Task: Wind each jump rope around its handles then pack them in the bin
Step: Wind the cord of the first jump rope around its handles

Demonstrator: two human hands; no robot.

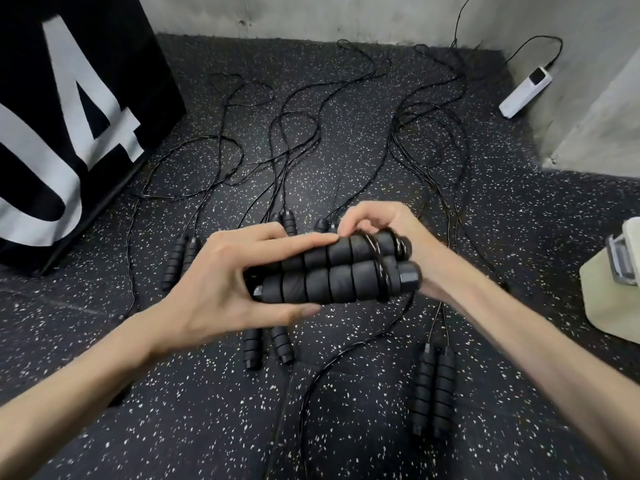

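Head view:
Handles: handles (332, 271) lie side by side as a pair, held up over the floor (173, 427) between both hands, in front of the person.
Long axis: it runs left to right, tilted slightly up toward the right.
Left hand: left hand (221, 282) clasps the left end of the pair, fingers (298, 241) laid fairly straight along the top and thumb below, pinching the two together.
Right hand: right hand (377, 223) sits at the right end, behind and above the handles, fingers curled and seemingly pinching the cord (374, 245); the exact grip is partly hidden.
Turning relation: the wound coils sit at the right end, just under the right fingers, so that hand is nearer the winding; the bare length lies toward the left hand.
Cord: thin, black and glossy, with a few turns round both handles; the loose rest drops from the right end down to the floor.
Look: black ribbed foam grips with hard end caps.
Progress: winding looks only begun, judging by the few turns.
Others: other ropes (298, 140) lie unwound on the floor.
Bin: pale bin (609, 299) at the right edge, well apart.
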